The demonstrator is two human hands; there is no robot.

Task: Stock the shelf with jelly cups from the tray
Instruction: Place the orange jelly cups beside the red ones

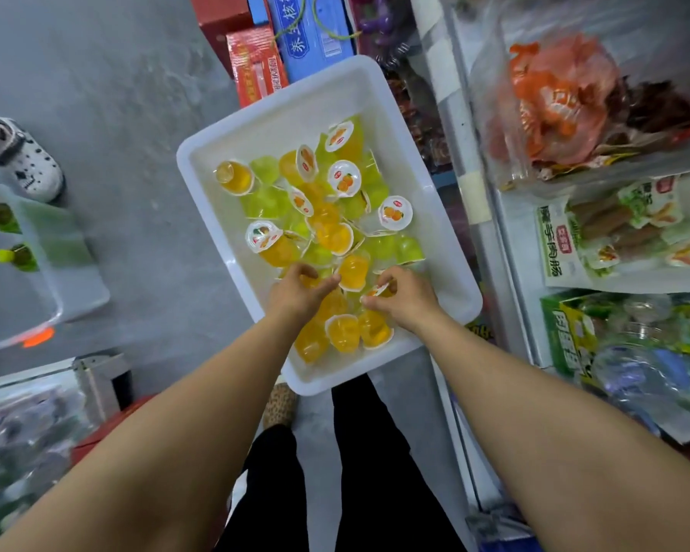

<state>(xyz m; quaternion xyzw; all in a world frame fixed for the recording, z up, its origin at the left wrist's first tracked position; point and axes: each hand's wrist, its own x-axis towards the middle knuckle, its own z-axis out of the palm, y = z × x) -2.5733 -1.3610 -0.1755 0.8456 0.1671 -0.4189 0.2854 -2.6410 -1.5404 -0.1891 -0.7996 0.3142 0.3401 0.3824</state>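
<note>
Both hands (pixel 295 292) (pixel 405 298) grip jelly cups (pixel 353 272) (in tray (pixel 224 145)).

Bright, even light fills the scene, with soft shadows. The tray (pixel 447 217) is sharp at centre; the left and right edges blur and bend from the wide lens.

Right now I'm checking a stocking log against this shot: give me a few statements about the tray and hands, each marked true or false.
1. The white tray holds both orange and green jelly cups. True.
2. Both hands are inside the tray. True.
3. The right hand is empty. False: it pinches a jelly cup by the rim.
4. The tray sits on a shelf. False: it is down by the person's legs, over the grey floor.
5. The left hand reaches among orange cups. True.
</note>
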